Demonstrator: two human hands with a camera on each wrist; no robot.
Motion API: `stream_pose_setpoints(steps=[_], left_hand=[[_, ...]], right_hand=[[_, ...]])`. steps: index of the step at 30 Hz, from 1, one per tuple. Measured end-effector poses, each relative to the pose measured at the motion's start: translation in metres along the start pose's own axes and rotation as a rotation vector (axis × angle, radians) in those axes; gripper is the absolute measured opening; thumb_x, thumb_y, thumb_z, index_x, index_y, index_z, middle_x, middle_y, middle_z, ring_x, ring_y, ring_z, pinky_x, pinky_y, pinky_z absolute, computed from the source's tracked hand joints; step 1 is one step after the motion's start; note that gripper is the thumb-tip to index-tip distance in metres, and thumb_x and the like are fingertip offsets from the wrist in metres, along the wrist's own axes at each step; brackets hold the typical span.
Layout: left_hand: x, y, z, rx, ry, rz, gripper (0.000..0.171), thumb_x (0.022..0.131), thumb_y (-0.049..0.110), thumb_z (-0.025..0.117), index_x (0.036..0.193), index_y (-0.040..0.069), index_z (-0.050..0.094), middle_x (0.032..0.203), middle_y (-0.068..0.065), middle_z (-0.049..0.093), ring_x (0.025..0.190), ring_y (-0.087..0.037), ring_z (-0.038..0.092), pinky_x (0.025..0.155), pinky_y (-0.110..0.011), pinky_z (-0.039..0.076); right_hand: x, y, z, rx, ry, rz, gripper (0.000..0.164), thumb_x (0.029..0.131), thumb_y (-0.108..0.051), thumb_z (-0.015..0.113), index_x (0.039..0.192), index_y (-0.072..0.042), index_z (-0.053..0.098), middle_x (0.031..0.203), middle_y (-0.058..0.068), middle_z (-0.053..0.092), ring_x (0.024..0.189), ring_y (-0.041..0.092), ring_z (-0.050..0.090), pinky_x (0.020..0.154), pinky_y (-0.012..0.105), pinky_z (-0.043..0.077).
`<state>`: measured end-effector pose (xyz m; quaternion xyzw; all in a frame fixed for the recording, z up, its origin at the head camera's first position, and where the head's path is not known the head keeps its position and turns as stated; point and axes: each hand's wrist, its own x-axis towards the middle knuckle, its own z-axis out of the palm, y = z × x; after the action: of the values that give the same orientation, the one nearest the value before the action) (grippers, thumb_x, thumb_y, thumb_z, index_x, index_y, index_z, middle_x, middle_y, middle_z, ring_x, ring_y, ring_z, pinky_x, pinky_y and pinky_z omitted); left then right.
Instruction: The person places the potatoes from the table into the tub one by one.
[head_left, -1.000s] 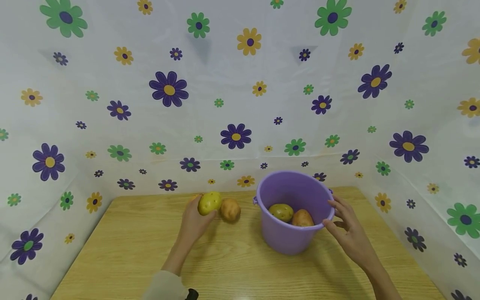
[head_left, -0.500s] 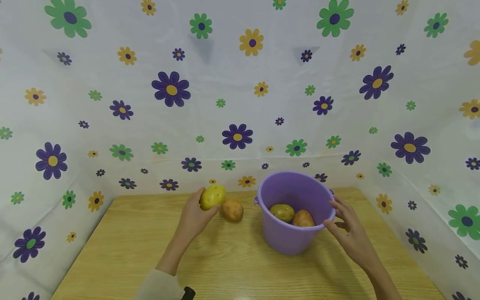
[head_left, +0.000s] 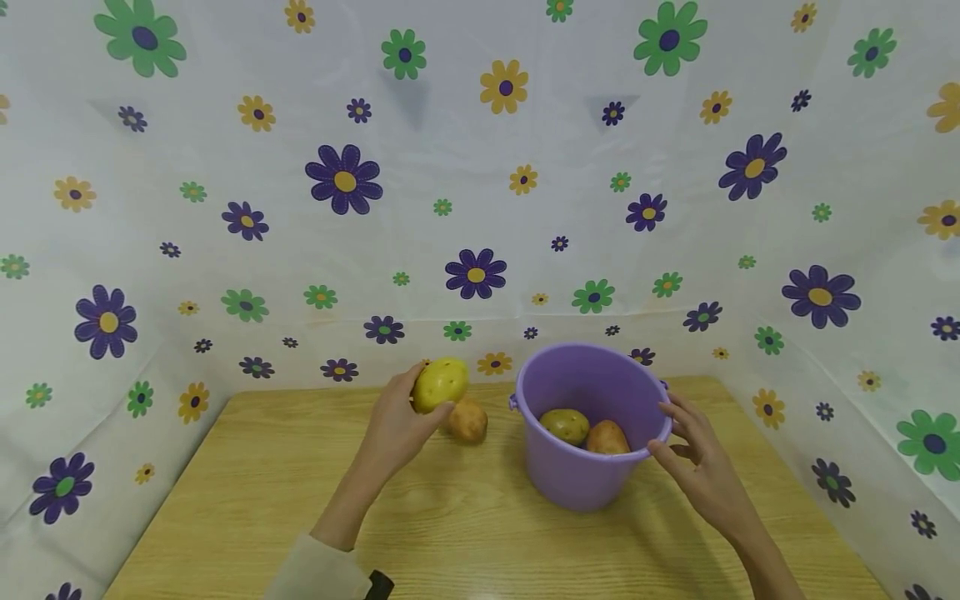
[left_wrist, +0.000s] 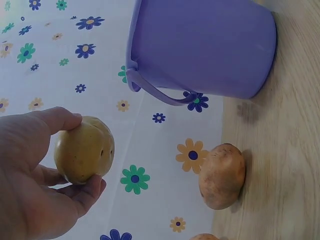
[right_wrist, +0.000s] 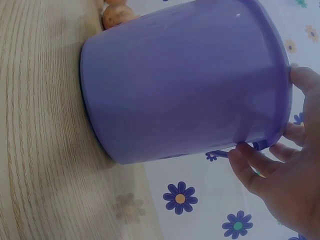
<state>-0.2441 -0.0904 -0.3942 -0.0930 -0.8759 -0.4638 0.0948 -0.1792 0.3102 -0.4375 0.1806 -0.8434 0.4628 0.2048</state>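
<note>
Your L hand [head_left: 399, 423] has fingers clamped on the spud [head_left: 442, 383]; prob. best raised over the bucket [head_left: 573, 471]. R hand's [head_left: 703, 473] fingers curl on its edge: brace w/o tipping.

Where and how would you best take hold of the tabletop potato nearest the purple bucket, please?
I'd probably grip that brown potato round its bulging middle, coming from above: it lies on the table, and nothing covers its top in the left wrist view.

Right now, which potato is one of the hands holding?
The yellow potato in the left hand. The greenish one and reddish-brown one lie inside the purple bucket; the brown ones outside it are unheld.
</note>
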Motion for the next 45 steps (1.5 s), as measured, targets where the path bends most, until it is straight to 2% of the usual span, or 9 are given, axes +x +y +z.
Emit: stream_pose_setpoints(steps=[6,19,27,35,45], left_hand=[[-0.001,0.008,0.000,-0.007,-0.012,0.019,0.073,0.091,0.019,0.079,0.151,-0.005,0.044,0.138,-0.025,0.055,0.116,-0.036,0.059,0.098,-0.052,0.054],[0.001,0.022,0.003,0.000,-0.027,0.014,0.075,0.092,0.024,0.079,0.153,-0.001,0.043,0.140,-0.022,0.055,0.117,-0.034,0.059,0.098,-0.050,0.055],[0.003,0.036,0.009,0.003,-0.045,0.048,0.076,0.091,0.026,0.080,0.153,-0.002,0.044,0.137,-0.020,0.057,0.114,-0.032,0.059,0.098,-0.048,0.055],[0.006,0.050,0.020,0.002,-0.074,0.062,0.077,0.091,0.031,0.080,0.153,0.000,0.045,0.144,-0.020,0.054,0.121,-0.033,0.058,0.100,-0.049,0.054],[0.009,0.066,0.044,-0.050,-0.118,0.109,0.073,0.091,0.029,0.080,0.150,-0.001,0.048,0.139,-0.019,0.057,0.117,-0.030,0.059,0.097,-0.046,0.054]], right_hand=[[0.000,-0.001,0.000,-0.004,0.000,0.001,0.051,0.101,0.002,0.061,0.148,0.009,0.045,0.161,0.023,0.030,0.123,-0.001,0.051,0.089,0.010,0.048],[0.000,-0.001,-0.001,-0.030,0.006,0.020,0.053,0.101,-0.002,0.063,0.150,0.007,0.044,0.162,0.022,0.031,0.123,-0.003,0.050,0.090,0.009,0.047],[0.000,-0.001,-0.001,-0.033,0.007,0.016,0.053,0.101,-0.002,0.064,0.150,0.007,0.044,0.161,0.021,0.032,0.124,-0.001,0.051,0.090,0.009,0.047],[0.000,0.000,-0.001,-0.036,0.005,0.027,0.053,0.101,-0.003,0.063,0.150,0.006,0.045,0.161,0.021,0.032,0.124,-0.002,0.050,0.090,0.009,0.047],[0.000,0.001,-0.001,-0.030,0.003,0.022,0.052,0.101,-0.003,0.063,0.150,0.007,0.044,0.161,0.022,0.032,0.124,0.000,0.050,0.090,0.010,0.047]])
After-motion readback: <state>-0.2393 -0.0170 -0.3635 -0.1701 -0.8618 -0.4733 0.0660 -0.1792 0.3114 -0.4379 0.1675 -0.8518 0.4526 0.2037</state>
